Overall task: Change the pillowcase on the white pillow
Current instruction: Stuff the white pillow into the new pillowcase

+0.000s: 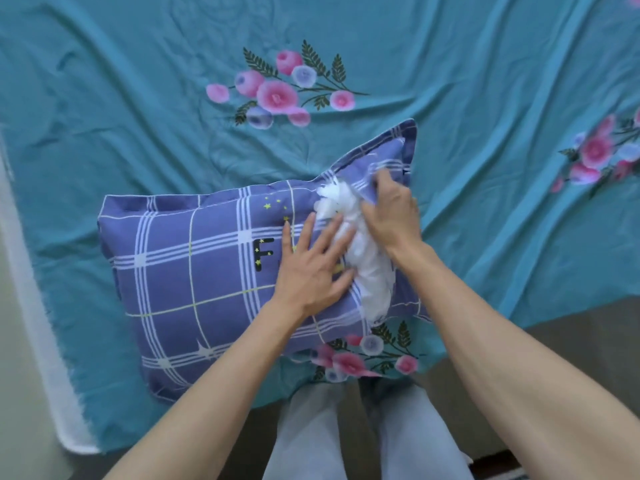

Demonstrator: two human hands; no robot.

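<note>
A purple plaid pillowcase (194,271) with white and yellow lines lies on the bed, its open end to the right. The white pillow (367,268) bulges out of that opening as a crumpled white strip. My left hand (311,268) lies flat with spread fingers on the pillowcase, fingertips touching the white pillow's edge. My right hand (391,213) pinches the upper flap of the pillowcase at the opening, just above the exposed pillow. The rest of the pillow is hidden inside the case.
A teal bedsheet (121,116) with pink and blue flower prints (277,88) covers the bed. The sheet's white edge (41,341) runs down the left. The bed's near edge and my legs in light trousers (367,434) are at the bottom.
</note>
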